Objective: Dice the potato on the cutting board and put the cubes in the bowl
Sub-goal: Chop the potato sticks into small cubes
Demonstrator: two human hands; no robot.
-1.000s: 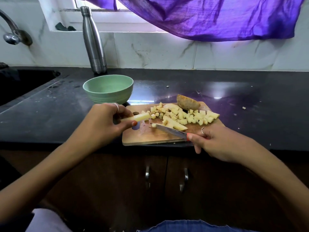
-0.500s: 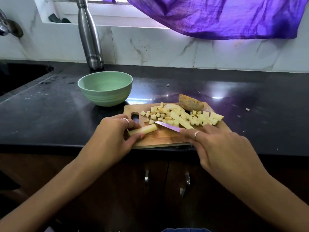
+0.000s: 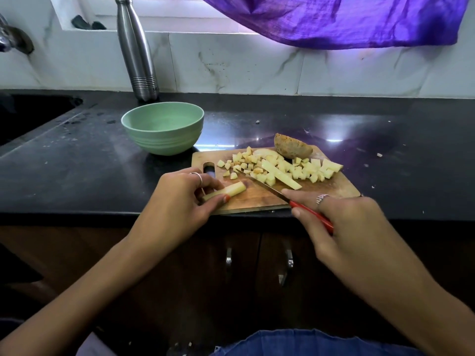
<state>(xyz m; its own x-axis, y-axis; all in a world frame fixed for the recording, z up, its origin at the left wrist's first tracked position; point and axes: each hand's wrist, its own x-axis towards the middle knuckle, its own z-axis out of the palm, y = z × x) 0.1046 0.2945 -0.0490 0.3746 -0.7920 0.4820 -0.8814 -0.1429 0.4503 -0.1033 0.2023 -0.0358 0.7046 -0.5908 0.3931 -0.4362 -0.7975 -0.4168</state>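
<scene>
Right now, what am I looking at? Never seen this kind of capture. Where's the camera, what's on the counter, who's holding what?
There is no robot here: a person works with bare hands, and the one camera sits on their head, looking forward and down.

On the black counter lies a wooden board with a pile of potato cubes, a longer uncut strip and a skin-on potato piece at its far edge. Left of the board, further back, stands a green bowl; no cubes show in it. A steel bottle stands behind it by the wall.

The left hand pinches a potato stick against the board. The right hand has its grip on a red-handled knife, blade pointing toward the cubes.
</scene>
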